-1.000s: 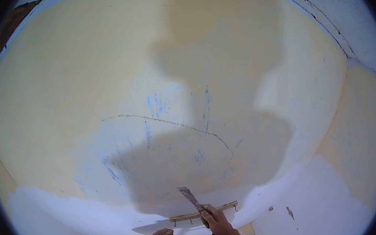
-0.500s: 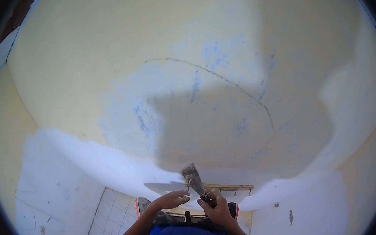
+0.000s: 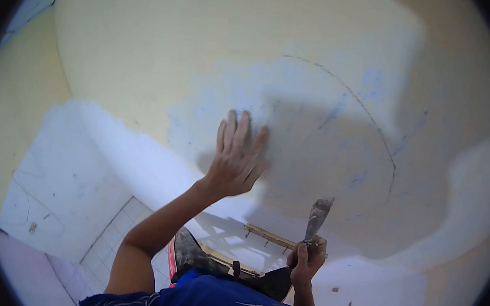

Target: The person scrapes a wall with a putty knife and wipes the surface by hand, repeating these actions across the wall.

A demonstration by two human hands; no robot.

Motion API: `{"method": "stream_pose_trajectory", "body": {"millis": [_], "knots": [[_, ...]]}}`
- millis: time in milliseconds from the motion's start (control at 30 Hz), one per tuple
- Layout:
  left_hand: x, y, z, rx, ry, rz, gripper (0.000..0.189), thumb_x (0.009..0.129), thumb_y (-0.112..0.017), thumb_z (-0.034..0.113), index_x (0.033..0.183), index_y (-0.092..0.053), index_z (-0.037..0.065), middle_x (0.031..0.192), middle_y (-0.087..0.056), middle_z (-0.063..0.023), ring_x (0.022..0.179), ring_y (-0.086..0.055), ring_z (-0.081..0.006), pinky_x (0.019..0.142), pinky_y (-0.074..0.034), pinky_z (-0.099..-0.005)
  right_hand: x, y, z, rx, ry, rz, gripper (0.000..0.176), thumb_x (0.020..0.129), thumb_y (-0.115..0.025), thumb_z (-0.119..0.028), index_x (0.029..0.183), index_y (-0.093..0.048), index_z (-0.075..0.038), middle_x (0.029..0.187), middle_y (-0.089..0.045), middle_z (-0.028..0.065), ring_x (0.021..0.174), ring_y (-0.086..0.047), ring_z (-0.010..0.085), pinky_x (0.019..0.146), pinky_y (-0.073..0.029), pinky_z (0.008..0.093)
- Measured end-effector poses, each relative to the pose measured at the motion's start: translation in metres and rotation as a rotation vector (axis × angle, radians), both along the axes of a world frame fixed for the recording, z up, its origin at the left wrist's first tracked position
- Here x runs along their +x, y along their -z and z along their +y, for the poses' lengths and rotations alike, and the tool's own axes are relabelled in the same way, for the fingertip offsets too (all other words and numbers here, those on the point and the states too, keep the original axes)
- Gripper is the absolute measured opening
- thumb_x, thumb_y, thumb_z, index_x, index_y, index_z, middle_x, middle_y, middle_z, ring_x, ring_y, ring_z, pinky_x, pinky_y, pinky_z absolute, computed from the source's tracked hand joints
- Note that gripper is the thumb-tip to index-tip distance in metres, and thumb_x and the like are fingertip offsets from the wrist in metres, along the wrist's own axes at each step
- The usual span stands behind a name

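My left hand (image 3: 237, 155) is raised with its fingers spread, its palm flat against the ceiling (image 3: 150, 36), on a patch of white filler with blue smears (image 3: 311, 118). My right hand (image 3: 304, 263) is lower, closed around the handle of a putty knife (image 3: 317, 216). The knife's grey, filler-caked blade points up toward the ceiling and stands apart from it. A thin curved crack (image 3: 380, 132) runs through the patched area to the right of my left hand.
Cream paint covers the rest of the ceiling, and white filler bands (image 3: 141, 156) mark where it meets the walls. A wooden hook rail (image 3: 270, 236) hangs on the wall below. Tiled floor (image 3: 112, 240) shows far below, beside my shoes (image 3: 188, 255).
My view has tilted down and turned. My left hand rose from near my waist and pressed flat on the ceiling. My right hand kept the putty knife and shifted slightly right.
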State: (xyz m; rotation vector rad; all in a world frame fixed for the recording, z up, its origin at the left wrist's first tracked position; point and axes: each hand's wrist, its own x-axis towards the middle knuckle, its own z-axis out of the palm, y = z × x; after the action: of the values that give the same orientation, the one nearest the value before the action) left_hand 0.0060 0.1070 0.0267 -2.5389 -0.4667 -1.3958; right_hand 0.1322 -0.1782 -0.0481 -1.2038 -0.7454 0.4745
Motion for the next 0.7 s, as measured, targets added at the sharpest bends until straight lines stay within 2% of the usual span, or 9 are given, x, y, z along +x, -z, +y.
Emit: {"method": "stream_pose_trajectory", "body": {"millis": [67, 133, 267, 367, 500, 567, 600, 667, 700], "knots": [[0.020, -0.007, 0.006, 0.069, -0.066, -0.016, 0.086, 0.098, -0.064, 0.044, 0.165, -0.029, 0.003, 0.164, -0.011, -0.0454, 0.147, -0.015, -0.0721, 0.114, -0.016, -0.0807, -0.001, 0.005, 0.003, 0.005, -0.025, -0.023, 0.015, 0.105, -0.056, -0.008, 0.114, -0.046, -0.003, 0.074, -0.055, 0.0057, 0.048, -0.050, 0.0115, 0.043, -0.043, 0.0269], [0.047, -0.008, 0.005, 0.134, -0.017, -0.130, 0.083, 0.099, -0.061, 0.048, 0.164, -0.032, 0.006, 0.166, -0.017, -0.0403, 0.148, -0.017, -0.0693, 0.114, -0.016, -0.0809, -0.004, 0.018, 0.007, 0.078, 0.061, -0.002, 0.021, 0.106, -0.052, -0.022, 0.112, -0.052, -0.002, 0.066, -0.053, 0.0066, 0.041, -0.047, 0.0117, 0.036, -0.039, 0.0268], [0.079, -0.030, -0.015, 0.227, 0.091, -0.040, 0.071, 0.100, -0.056, 0.057, 0.162, -0.044, 0.024, 0.170, -0.032, -0.0191, 0.154, -0.028, -0.0501, 0.119, -0.019, -0.0714, -0.016, 0.017, 0.016, 0.034, 0.042, 0.042, 0.023, 0.107, -0.050, -0.025, 0.111, -0.052, -0.002, 0.065, -0.053, 0.0076, 0.040, -0.047, 0.0127, 0.034, -0.040, 0.0272], [0.086, -0.040, -0.008, 0.338, 0.081, -0.088, 0.069, 0.099, -0.055, 0.058, 0.161, -0.045, 0.028, 0.170, -0.033, -0.0161, 0.154, -0.031, -0.0463, 0.121, -0.019, -0.0681, -0.018, 0.013, 0.022, 0.056, 0.034, 0.072, 0.024, 0.107, -0.048, -0.026, 0.111, -0.053, -0.002, 0.067, -0.055, 0.0086, 0.040, -0.047, 0.0134, 0.035, -0.040, 0.0273], [0.067, -0.043, 0.012, 0.285, 0.090, -0.146, 0.066, 0.100, -0.053, 0.056, 0.161, -0.046, 0.030, 0.169, -0.033, -0.0188, 0.153, -0.031, -0.0485, 0.120, -0.020, -0.0678, -0.018, 0.003, 0.027, 0.105, 0.033, 0.009, 0.024, 0.105, -0.048, -0.024, 0.113, -0.053, -0.002, 0.069, -0.057, 0.0095, 0.040, -0.048, 0.0139, 0.035, -0.041, 0.0273], [0.047, -0.046, 0.027, 0.133, 0.022, -0.365, 0.064, 0.102, -0.053, 0.047, 0.161, -0.046, 0.024, 0.169, -0.030, -0.0257, 0.154, -0.027, -0.0525, 0.121, -0.017, -0.0695, -0.019, 0.001, 0.026, 0.088, 0.030, -0.003, 0.024, 0.104, -0.048, -0.023, 0.114, -0.053, -0.002, 0.069, -0.057, 0.0097, 0.040, -0.048, 0.0140, 0.035, -0.041, 0.0273], [0.036, -0.042, 0.036, 0.125, 0.001, -0.367, 0.064, 0.102, -0.053, 0.047, 0.161, -0.046, 0.024, 0.169, -0.030, -0.0257, 0.154, -0.027, -0.0525, 0.121, -0.017, -0.0695, -0.017, 0.004, 0.024, 0.080, 0.045, -0.024, 0.024, 0.104, -0.048, -0.022, 0.115, -0.054, -0.002, 0.069, -0.057, 0.0096, 0.041, -0.049, 0.0142, 0.035, -0.041, 0.0274], [0.008, -0.022, 0.054, 0.016, -0.135, -0.395, 0.070, 0.101, -0.055, 0.038, 0.164, -0.038, 0.012, 0.168, -0.020, -0.0374, 0.155, -0.019, -0.0584, 0.120, -0.010, -0.0730, -0.016, 0.008, 0.026, 0.050, 0.019, -0.033, 0.024, 0.104, -0.048, -0.022, 0.115, -0.054, -0.001, 0.069, -0.057, 0.0095, 0.041, -0.049, 0.0144, 0.035, -0.041, 0.0275], [-0.004, -0.001, 0.058, 0.001, -0.168, -0.383, 0.070, 0.101, -0.055, 0.038, 0.164, -0.038, 0.012, 0.168, -0.020, -0.0374, 0.155, -0.019, -0.0584, 0.120, -0.010, -0.0730, -0.017, 0.011, 0.025, 0.033, 0.031, 0.010, 0.024, 0.104, -0.047, -0.021, 0.115, -0.055, -0.001, 0.069, -0.057, 0.0092, 0.041, -0.049, 0.0144, 0.035, -0.041, 0.0276]]}}
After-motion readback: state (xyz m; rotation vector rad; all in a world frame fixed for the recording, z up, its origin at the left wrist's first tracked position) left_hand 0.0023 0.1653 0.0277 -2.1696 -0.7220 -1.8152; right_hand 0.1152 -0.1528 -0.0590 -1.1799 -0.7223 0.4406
